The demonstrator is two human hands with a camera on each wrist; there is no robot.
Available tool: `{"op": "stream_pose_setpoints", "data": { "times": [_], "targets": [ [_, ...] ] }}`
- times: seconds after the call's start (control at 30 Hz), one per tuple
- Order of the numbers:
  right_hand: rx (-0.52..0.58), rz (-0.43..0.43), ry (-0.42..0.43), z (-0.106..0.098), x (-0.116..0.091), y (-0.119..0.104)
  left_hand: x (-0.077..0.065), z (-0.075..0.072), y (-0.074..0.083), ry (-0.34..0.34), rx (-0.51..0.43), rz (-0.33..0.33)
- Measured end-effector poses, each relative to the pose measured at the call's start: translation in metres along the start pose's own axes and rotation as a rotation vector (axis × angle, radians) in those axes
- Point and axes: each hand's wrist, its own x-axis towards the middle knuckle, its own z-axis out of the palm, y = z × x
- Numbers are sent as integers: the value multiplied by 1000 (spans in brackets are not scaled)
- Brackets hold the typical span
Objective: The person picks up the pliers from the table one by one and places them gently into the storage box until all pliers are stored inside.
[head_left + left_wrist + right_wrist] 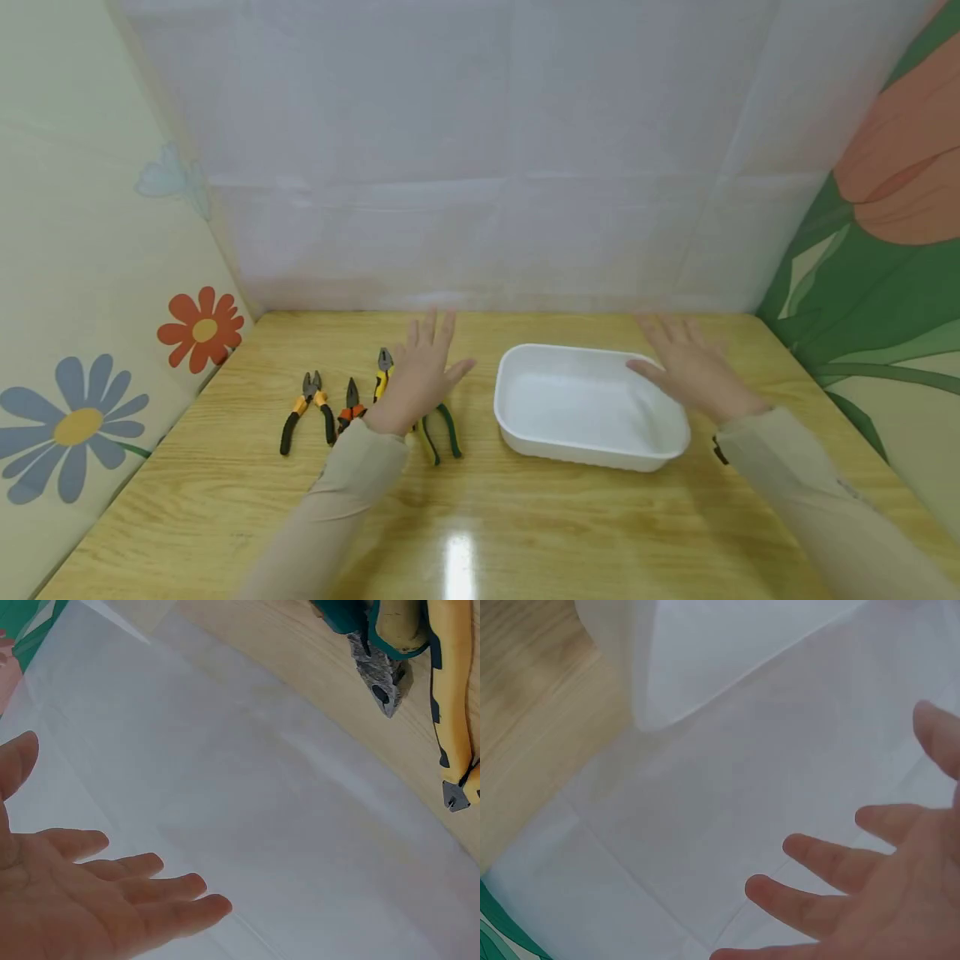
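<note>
My left hand [422,375] is raised with fingers spread, holding nothing, over several pliers on the table. Beneath and beside it lie pliers with yellow and black handles [381,383] and pliers with green handles [450,429], both partly hidden by the hand. Orange-handled pliers [351,408] lie left of the forearm, and black-and-orange pliers [307,408] farther left, their handles apart. My right hand [693,371], fingers also spread and empty, hovers at the right side of a white plastic tray [570,450]. In the wrist views, the left palm [67,907] and right palm [900,907] show bare.
The wooden table [525,533] meets a white cloth backdrop [510,167] at its far edge. Flower-printed panels stand at the left and right. A small dark object [720,451] is partly covered by the right sleeve.
</note>
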Motion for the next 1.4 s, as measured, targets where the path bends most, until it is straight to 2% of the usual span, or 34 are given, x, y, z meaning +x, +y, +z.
{"op": "stream_pose_setpoints", "data": {
  "times": [0.13, 0.4, 0.67, 0.93, 1.13, 1.27, 1.4],
  "targets": [
    [-4, 23, 50, 4, -1, 2, -2, 3, -7, 21, -66, 9],
    [59, 39, 151, 12, -7, 9, -8, 2, -19, 0, -287, -43],
    [126, 72, 228, 20, -15, 16, -15, 2, -28, -35, -368, -70],
    [202, 147, 180, 22, -19, 18, -26, -1, -39, -87, -415, -114],
    [249, 183, 179, 27, -21, 25, -33, -3, -48, -102, -425, -138],
    [250, 214, 121, 31, -22, 30, -36, -3, -55, -108, -408, -181],
    [317, 280, 30, 33, -23, 32, -40, -4, -62, -102, -406, -196]
  ]
}}
